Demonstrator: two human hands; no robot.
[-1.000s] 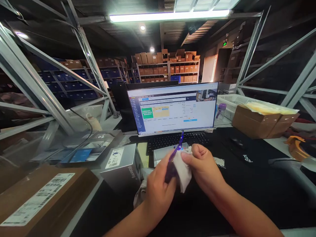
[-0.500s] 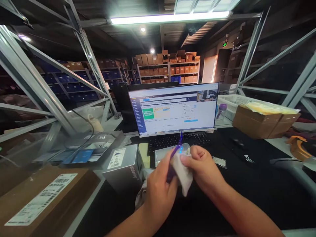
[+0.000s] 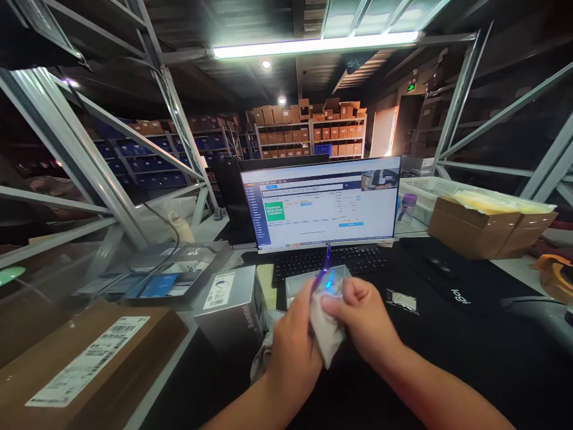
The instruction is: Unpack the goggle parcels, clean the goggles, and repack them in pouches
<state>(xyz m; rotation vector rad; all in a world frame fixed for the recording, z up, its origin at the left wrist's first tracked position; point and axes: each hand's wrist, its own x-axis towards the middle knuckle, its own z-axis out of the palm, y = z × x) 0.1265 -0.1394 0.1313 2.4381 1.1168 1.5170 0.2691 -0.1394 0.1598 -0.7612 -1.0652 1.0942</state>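
In front of the monitor, my left hand (image 3: 295, 334) is closed round a thin, curved, glossy purple piece (image 3: 327, 260) that shows bright blue reflections; its lower part is hidden by fingers and cloth, and its kind is unclear. My right hand (image 3: 364, 313) pinches a white cloth (image 3: 326, 334) against it, thumb on top. The cloth's lower corner hangs down between both hands. Behind them stands an open light grey box (image 3: 295, 283), partly covered by my fingers. Greyish crumpled fabric (image 3: 262, 361) lies beside my left wrist.
Left of my hands sits a silver-grey labelled box (image 3: 226, 304), with a brown carton (image 3: 89, 358) further left. A monitor (image 3: 322, 206) and keyboard (image 3: 367, 260) are behind. A small clear packet (image 3: 403, 301), mouse (image 3: 439, 267) and open carton (image 3: 474, 230) are to the right.
The view has shifted slightly, so the scene sits a little lower and further right. My right hand and the cloth have moved slightly against the purple piece; both grips persist.
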